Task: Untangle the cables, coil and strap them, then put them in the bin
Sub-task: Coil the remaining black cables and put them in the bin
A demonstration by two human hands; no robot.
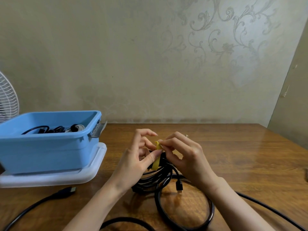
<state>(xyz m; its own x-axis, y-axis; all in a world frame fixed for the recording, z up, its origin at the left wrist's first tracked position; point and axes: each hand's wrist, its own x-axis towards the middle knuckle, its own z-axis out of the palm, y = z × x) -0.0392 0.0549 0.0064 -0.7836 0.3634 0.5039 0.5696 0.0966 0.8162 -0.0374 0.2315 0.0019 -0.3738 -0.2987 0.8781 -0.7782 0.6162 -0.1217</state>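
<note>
Thick black cable [211, 214] loops nearest us as the right hand [188, 157] pinches the yellow strap [157, 161] at its tip, the left hand [136, 162] pinching it lower against the coiled bundle [153, 180] on the table [233, 155], blue bin [50, 150] off left holding more cables.

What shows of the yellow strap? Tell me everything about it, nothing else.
The yellow strap is a flat, narrow band, seemingly soft fabric. It stands nearly upright against the bunched top of the black cable coil, above the wooden table. Its lower part lies on the coil; whether it goes fully around is hidden. The upper end is folded over and pinched by the right hand at its fingertips. The left hand pinches its middle against the coil with the thumb.
</note>
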